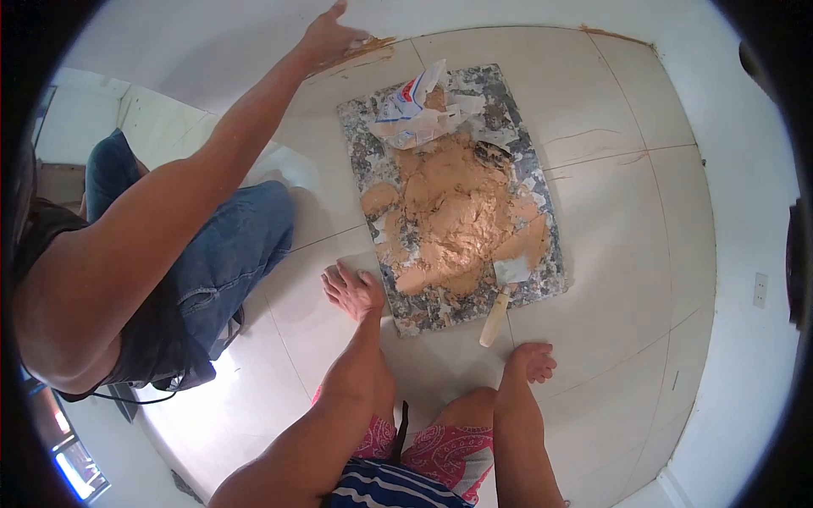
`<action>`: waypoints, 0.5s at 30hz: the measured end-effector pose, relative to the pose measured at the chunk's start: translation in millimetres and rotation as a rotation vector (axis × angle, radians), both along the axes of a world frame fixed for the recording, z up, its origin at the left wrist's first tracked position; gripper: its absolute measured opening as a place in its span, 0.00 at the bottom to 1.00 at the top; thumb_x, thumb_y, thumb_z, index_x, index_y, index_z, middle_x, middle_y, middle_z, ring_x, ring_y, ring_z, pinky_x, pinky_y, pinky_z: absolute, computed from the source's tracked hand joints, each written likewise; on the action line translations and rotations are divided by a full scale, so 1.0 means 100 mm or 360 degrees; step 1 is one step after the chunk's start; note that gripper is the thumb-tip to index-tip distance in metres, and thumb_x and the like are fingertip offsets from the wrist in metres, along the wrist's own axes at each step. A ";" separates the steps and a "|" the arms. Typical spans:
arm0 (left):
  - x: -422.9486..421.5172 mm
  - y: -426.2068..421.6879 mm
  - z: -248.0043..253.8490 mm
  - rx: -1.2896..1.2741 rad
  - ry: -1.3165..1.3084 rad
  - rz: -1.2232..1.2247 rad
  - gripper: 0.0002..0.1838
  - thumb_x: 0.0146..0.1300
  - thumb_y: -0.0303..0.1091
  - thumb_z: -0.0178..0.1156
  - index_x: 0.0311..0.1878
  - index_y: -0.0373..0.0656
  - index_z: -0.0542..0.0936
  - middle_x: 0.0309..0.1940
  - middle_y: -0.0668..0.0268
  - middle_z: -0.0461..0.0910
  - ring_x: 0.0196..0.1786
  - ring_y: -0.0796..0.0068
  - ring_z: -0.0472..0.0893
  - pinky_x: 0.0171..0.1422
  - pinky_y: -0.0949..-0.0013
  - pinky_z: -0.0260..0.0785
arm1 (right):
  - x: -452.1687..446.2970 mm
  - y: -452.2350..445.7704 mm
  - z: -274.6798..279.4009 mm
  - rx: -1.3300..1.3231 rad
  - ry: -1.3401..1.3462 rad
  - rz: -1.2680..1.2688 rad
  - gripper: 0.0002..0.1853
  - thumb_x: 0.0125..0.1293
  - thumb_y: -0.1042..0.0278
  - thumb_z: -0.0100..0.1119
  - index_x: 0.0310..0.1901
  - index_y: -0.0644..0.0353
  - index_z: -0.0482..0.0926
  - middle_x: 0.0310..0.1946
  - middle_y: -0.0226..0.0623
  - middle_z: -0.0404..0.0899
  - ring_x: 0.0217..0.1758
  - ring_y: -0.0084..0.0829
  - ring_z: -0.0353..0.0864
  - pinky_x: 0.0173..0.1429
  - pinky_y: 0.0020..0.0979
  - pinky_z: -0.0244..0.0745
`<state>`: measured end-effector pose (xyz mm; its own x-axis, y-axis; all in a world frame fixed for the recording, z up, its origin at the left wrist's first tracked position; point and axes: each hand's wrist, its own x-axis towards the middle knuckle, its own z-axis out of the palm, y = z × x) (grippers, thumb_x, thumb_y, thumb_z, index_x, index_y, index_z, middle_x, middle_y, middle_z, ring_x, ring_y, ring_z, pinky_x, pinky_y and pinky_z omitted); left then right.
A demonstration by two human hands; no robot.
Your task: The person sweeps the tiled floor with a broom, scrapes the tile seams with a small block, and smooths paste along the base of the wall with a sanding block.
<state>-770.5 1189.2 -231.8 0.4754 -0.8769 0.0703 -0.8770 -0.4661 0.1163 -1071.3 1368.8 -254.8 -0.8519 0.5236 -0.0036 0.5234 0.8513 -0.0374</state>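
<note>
My left hand is open, its fingers spread on the tiles beside the left edge of a stained board. My right hand hovers or rests over the tiles off the board's near right corner, fingers curled in with nothing visible in them. Nearest to it is a putty knife; its wooden handle points toward me and its blade lies on the board. A wet heap of tan mortar covers the middle of the board. On the far part lies a torn, crumpled plastic bag with some tan material inside.
Another person in jeans is on the left. That person's hand reaches to the wall foot, where tan mortar is smeared along the edge. White walls bound the tiled floor; a socket sits on the right wall.
</note>
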 end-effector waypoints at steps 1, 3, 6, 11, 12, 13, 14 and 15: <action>0.00 0.00 0.00 -0.0005 -0.0009 -0.0006 0.32 0.59 0.45 0.47 0.67 0.46 0.61 0.67 0.51 0.55 0.71 0.52 0.50 0.72 0.50 0.40 | -0.02 0.03 -0.07 0.0001 0.0001 0.0002 0.28 0.63 0.41 0.35 0.45 0.61 0.67 0.46 0.46 0.67 0.49 0.45 0.67 0.49 0.46 0.66; 0.00 0.00 0.01 -0.0005 -0.0002 -0.0001 0.32 0.59 0.46 0.47 0.67 0.46 0.61 0.67 0.51 0.55 0.71 0.52 0.50 0.72 0.50 0.40 | -0.04 0.06 -0.14 0.0086 0.0074 -0.0008 0.22 0.61 0.44 0.38 0.40 0.56 0.66 0.42 0.41 0.65 0.47 0.44 0.65 0.45 0.47 0.64; -0.01 0.00 0.03 -0.0008 0.0022 0.0004 0.32 0.59 0.46 0.47 0.66 0.46 0.61 0.67 0.51 0.55 0.71 0.52 0.50 0.72 0.50 0.40 | -0.04 0.05 -0.12 0.0075 0.0070 -0.0014 0.22 0.61 0.43 0.39 0.40 0.56 0.66 0.42 0.41 0.65 0.46 0.43 0.66 0.44 0.46 0.65; 0.00 0.00 0.01 -0.0049 0.0025 0.0005 0.32 0.58 0.45 0.48 0.66 0.46 0.62 0.67 0.51 0.56 0.71 0.52 0.50 0.72 0.50 0.40 | -0.04 0.01 -0.06 0.0076 0.0008 -0.0040 0.25 0.62 0.42 0.36 0.42 0.59 0.67 0.45 0.44 0.67 0.48 0.45 0.67 0.48 0.46 0.66; 0.00 -0.01 0.01 -0.0047 0.0046 0.0004 0.33 0.57 0.45 0.48 0.66 0.44 0.61 0.66 0.50 0.56 0.71 0.52 0.50 0.72 0.50 0.39 | -0.04 0.03 -0.08 0.0085 0.0021 -0.0028 0.25 0.61 0.42 0.36 0.42 0.59 0.67 0.44 0.44 0.67 0.48 0.44 0.67 0.47 0.46 0.66; 0.00 0.00 0.01 -0.0051 0.0056 0.0002 0.33 0.57 0.45 0.48 0.66 0.43 0.61 0.66 0.50 0.56 0.71 0.52 0.49 0.73 0.50 0.38 | -0.04 0.04 -0.11 0.0079 0.0021 -0.0029 0.25 0.61 0.42 0.36 0.42 0.59 0.67 0.44 0.44 0.67 0.48 0.44 0.67 0.47 0.46 0.66; 0.00 0.00 0.01 -0.0055 0.0066 0.0000 0.34 0.56 0.45 0.49 0.66 0.42 0.61 0.66 0.49 0.56 0.71 0.52 0.49 0.73 0.50 0.38 | -0.03 0.05 -0.13 0.0082 0.0032 -0.0003 0.25 0.61 0.42 0.36 0.41 0.59 0.67 0.44 0.43 0.66 0.47 0.44 0.67 0.47 0.46 0.66; 0.01 0.03 0.01 -0.0046 0.0063 -0.0010 0.34 0.56 0.45 0.49 0.66 0.42 0.61 0.67 0.48 0.55 0.72 0.51 0.49 0.73 0.50 0.38 | -0.01 0.06 -0.11 0.0088 0.0042 0.0023 0.25 0.61 0.42 0.36 0.41 0.58 0.67 0.44 0.43 0.66 0.47 0.44 0.67 0.47 0.45 0.66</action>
<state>-769.4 1192.5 -230.5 0.4727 -0.8778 0.0771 -0.8744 -0.4565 0.1643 -1072.6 1374.3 -265.6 -0.8589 0.5099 0.0478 0.5103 0.8600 -0.0036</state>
